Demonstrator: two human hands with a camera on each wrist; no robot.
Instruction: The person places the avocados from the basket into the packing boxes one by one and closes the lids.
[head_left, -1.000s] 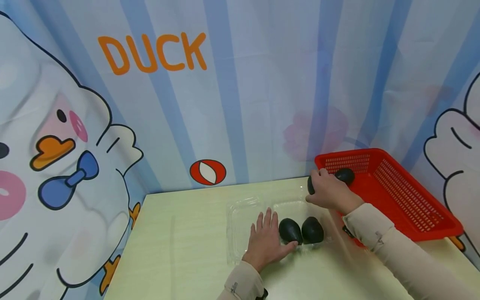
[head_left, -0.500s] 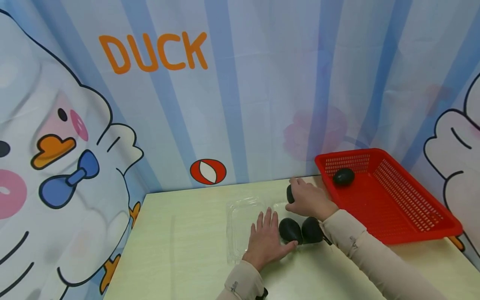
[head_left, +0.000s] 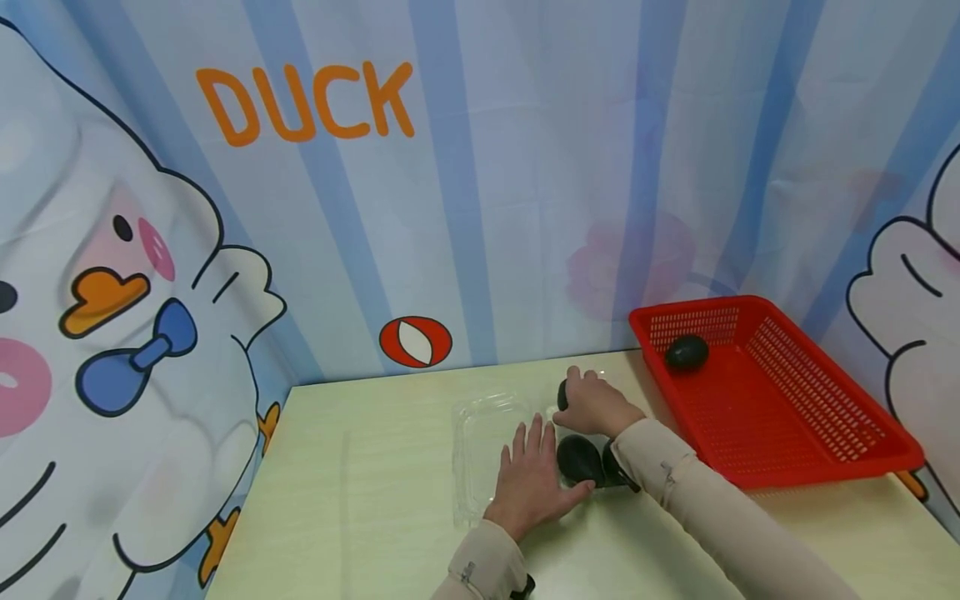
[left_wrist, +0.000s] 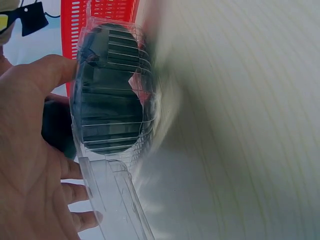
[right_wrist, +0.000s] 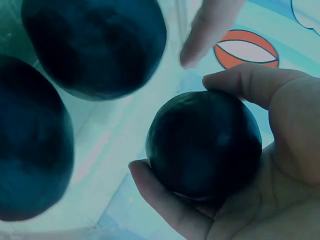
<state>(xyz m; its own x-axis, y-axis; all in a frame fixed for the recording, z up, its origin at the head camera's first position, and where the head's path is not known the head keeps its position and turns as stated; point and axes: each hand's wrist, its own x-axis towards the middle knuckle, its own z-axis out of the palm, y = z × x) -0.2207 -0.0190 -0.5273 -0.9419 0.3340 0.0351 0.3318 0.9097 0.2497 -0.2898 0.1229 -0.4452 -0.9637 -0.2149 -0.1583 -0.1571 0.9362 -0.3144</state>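
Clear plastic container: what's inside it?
Two dark fruits lie in the near right part of the container, one partly covered by the right sleeve. The right hand holds a third fruit over or in its far part; the hand covers what lies beneath.

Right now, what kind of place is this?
Probably an indoor table set up for sorting or packing, though I can't be sure: there's a pale tabletop, a striped cloth backdrop with a cartoon duck, and a red basket.

Beige sleeves point(head_left: 723, 512) with small dark marks point(head_left: 468, 572), black pieces point(head_left: 526, 588) by the cuffs point(head_left: 495, 557), bare hands point(head_left: 528, 490)
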